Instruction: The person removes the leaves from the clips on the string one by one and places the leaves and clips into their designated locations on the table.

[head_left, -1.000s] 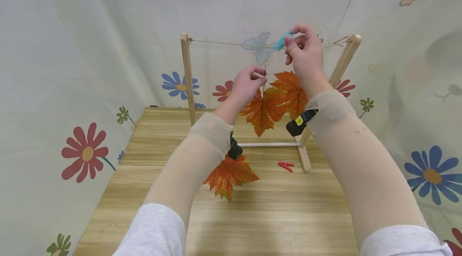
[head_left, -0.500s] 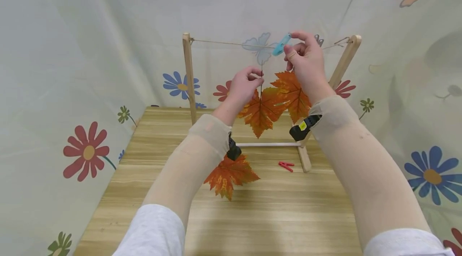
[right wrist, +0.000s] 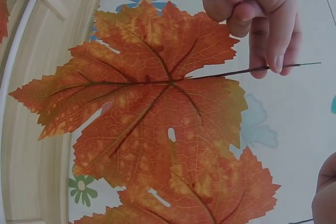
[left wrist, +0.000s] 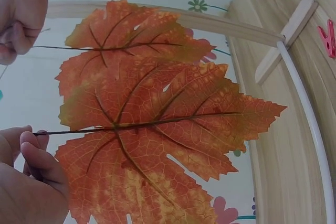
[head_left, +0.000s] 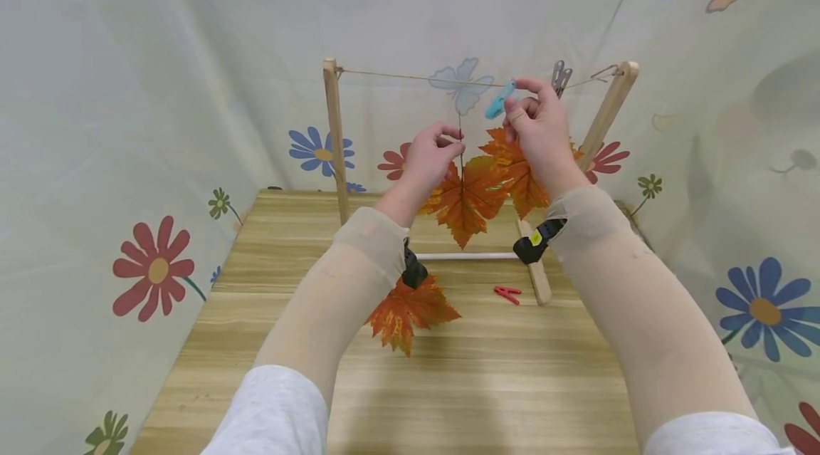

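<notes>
1. Pegging step in hand — left hand (head_left: 430,158) pinches the thin stem of an orange maple leaf (head_left: 466,200), holding it up just under the string line (head_left: 397,75).
2. Right hand (head_left: 538,126) pinches a blue plastic clothespin (head_left: 499,100) beside the stem tip.
3. Next, likely: clip stem to string over the tabletop's (head_left: 269,312) far edge.

Blue clothespin (head_left: 499,100) (right hand (head_left: 537,129)) lower

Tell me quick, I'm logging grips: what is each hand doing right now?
Left hand: pinches the stem of an orange leaf.
Right hand: pinches a blue clothespin just below the string.
</notes>
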Motion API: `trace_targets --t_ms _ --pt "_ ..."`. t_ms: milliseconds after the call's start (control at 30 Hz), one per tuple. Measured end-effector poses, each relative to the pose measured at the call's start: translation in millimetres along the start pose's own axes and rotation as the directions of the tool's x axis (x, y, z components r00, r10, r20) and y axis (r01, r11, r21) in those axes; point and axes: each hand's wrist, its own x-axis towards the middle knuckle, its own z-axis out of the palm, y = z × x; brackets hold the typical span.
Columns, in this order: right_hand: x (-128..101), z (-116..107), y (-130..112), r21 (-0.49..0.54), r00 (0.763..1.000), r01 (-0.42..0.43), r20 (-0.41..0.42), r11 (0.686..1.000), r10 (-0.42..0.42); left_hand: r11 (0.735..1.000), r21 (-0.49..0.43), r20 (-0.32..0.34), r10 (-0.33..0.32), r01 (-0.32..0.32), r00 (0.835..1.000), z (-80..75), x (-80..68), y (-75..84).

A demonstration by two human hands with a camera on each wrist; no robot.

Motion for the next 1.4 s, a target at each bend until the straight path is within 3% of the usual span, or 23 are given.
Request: trace_targets --t_ms 500,767,1000,1400 --pt "-7 -1 23 0.01 0.998 -0.042 0.043 0.999 0.041 0.999 -0.031 -0.04 -0.031 0.03 0.999 -3.5 -2.3 -10.9" --pt "-19 2 22 -0.019 0.995 -0.079 0.066 0.997 0.08 0.998 -0.046 -0.033 -0.046 0.044 0.998 -8.7 -2.3 -8.5" --pt "-19 -3 35 -0.059 0.991 -0.122 0.038 0.991 0.125 0.997 -0.06 -0.021 -0.043 0.042 0.999 -14.4 -2.3 -8.5" --pt "-28 -11 61 -0.043 0.986 -0.169 -0.023 0.985 0.168 0.99 -0.122 -0.054 -0.078 0.071 0.996 -18.3 -6.0 -23.7"
